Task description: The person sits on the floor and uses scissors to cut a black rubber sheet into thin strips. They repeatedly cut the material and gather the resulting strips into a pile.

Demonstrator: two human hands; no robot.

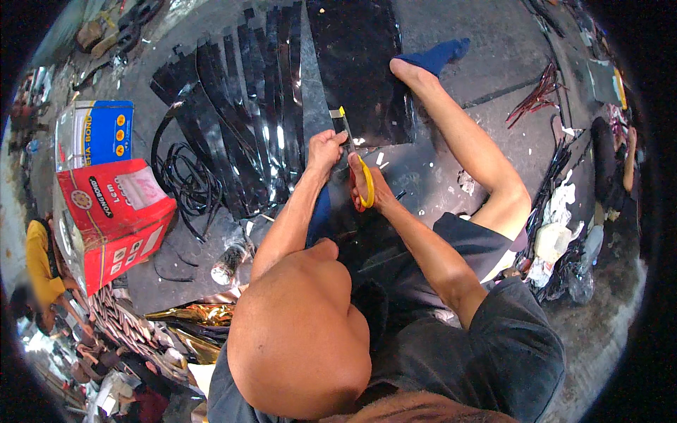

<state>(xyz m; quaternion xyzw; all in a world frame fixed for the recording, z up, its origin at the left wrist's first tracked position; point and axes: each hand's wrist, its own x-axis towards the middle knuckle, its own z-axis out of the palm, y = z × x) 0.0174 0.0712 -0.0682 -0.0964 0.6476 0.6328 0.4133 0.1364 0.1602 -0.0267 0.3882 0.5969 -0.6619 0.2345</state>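
My right hand (372,185) grips a pair of scissors (367,182) by its yellow and red handles, blades pointing away from me. Close beside the blades, my left hand (326,149) is closed with thumb and fingers pinched together. Just beyond its fingertips shows a small dark strip (340,121) with a silver and yellow end; the blades and strip overlap, so I cannot tell if they touch. Under and beyond both hands lies a wide black glossy sheet (360,63). Left of it, several long black strips (243,113) are spread on the floor.
Left of the strips lie a coil of thin black cord (185,176), a red carton (116,218) and a blue-and-white box (104,134). My leg (465,134) stretches out on the right. Dark red strands (537,95) and white plastic (553,240) lie farther right. Another person in yellow (39,261) is at far left.
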